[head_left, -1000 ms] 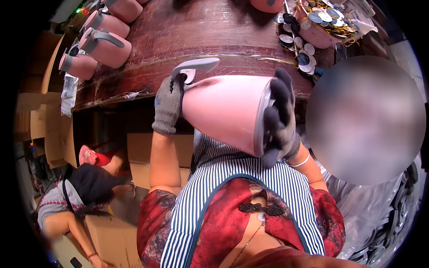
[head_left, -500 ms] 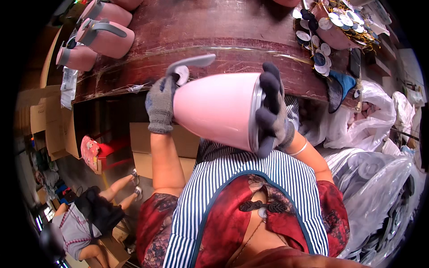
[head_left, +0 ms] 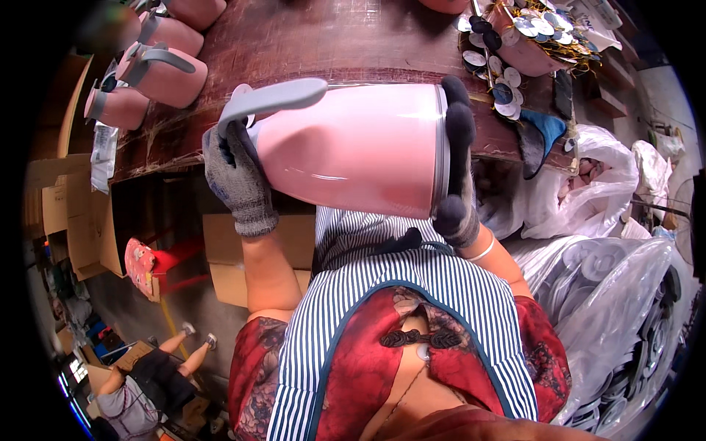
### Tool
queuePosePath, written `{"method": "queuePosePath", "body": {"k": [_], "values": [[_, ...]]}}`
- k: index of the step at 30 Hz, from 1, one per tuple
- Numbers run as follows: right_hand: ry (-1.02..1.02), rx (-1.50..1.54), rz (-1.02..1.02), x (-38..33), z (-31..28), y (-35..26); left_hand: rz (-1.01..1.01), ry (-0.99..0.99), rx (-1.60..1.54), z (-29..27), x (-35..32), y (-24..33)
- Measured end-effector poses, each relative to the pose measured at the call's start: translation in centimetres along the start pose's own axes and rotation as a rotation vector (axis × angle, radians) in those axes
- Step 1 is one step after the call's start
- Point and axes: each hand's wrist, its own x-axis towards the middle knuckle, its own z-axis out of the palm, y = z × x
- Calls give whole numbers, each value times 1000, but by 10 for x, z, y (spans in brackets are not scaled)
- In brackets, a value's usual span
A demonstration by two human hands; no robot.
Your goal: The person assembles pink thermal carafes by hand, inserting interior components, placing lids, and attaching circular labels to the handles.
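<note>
A glossy pink jug (head_left: 353, 147) with a grey handle (head_left: 283, 98) lies sideways between my two gloved hands, over the near edge of the table. My left hand (head_left: 239, 173), in a grey knit glove, grips its narrow top end beside the handle; a round white tag (head_left: 243, 94) shows there. My right hand (head_left: 460, 158), in a glove with dark fingers, presses against the wide base with its grey rim. The fingers of the right hand curl round that end.
Several pink jugs (head_left: 173, 73) stand at the table's (head_left: 309, 44) far left. A pink container (head_left: 526, 55) heaped with round tags is at the far right, near a blue and black cloth (head_left: 540, 140). Plastic bags (head_left: 610, 294) of grey discs lie right. A person (head_left: 140, 393) is at lower left.
The jug has turned, its handle swinging nearer and to the left. My left hand has moved left and a little lower with the top end. Both hands still hold the jug.
</note>
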Motion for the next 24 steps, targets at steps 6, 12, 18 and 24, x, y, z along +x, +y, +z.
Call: {"method": "queuePosePath", "body": {"k": [6,12,18,24], "values": [[-85,-202,-305,6,-20,-9,-63,-99,-98,6,-12,-9],[238,754,677,-26,6,33,507,153,245,-35,-4,69],[246,536,725,-20,-5,52,795,-3,980,-74,92,18],[374,-411,432,112,-67,136,990,138,1256,-55,211,-119]]}}
